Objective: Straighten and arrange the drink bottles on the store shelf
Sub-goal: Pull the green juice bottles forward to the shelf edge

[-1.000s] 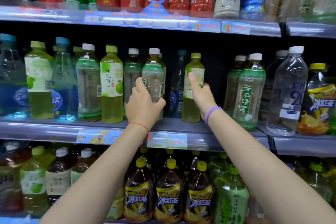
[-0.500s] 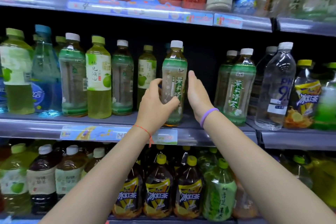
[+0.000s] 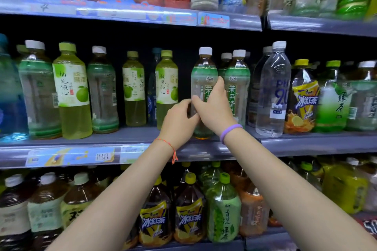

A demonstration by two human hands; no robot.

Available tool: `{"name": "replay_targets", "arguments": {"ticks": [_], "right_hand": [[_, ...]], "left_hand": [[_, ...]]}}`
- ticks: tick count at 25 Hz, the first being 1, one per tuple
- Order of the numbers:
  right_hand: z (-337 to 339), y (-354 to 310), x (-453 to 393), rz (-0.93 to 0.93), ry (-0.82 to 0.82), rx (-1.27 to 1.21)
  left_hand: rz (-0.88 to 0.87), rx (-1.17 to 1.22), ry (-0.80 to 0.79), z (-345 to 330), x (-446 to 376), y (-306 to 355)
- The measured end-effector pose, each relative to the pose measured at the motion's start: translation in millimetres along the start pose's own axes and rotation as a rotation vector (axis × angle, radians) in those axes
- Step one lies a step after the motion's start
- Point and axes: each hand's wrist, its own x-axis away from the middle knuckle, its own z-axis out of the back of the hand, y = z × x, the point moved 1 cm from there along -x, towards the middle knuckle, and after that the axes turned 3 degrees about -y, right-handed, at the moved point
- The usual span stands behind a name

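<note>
A green-labelled jasmine tea bottle (image 3: 204,73) with a white cap stands upright at the front edge of the middle shelf (image 3: 130,140). My left hand (image 3: 179,120) grips its lower body from the left. My right hand (image 3: 214,108) wraps it from the right, fingers across the label. A matching jasmine tea bottle (image 3: 237,85) stands just to its right. A yellow-green pomelo drink bottle (image 3: 166,87) stands to its left, with a gap between them.
More pomelo and green tea bottles (image 3: 71,89) line the middle shelf to the left. A clear water bottle (image 3: 273,89) and iced tea bottle (image 3: 302,98) stand to the right. Red cans fill the top shelf; large dark tea bottles (image 3: 189,212) fill the lower shelf.
My left hand has carried the jasmine tea bottle rightwards and set it next to its twin. My right hand has closed round it from the right.
</note>
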Motion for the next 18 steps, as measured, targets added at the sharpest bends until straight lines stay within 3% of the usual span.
{"name": "replay_targets", "arguments": {"ticks": [6, 9, 11, 13, 15, 18], "right_hand": [[0, -3, 11, 0.189, 0.174, 0.166], [-6, -11, 12, 0.331, 0.307, 0.116], [-11, -14, 10, 0.462, 0.376, 0.072], [-21, -15, 8, 0.545, 0.283, 0.027], [-40, -17, 5, 0.421, 0.072, -0.020], [-68, -19, -5, 0.008, -0.119, -0.102]], "left_hand": [[-0.023, -0.181, -0.120, -14, -12, 0], [-0.027, -0.214, -0.159, -2, -8, 6], [-0.023, -0.061, 0.020, 16, 1, 0], [-0.070, -0.166, 0.365, 40, 11, -19], [-0.022, -0.335, 0.584, 65, 19, -40], [0.205, -0.401, 0.507, 90, 24, -59]]}}
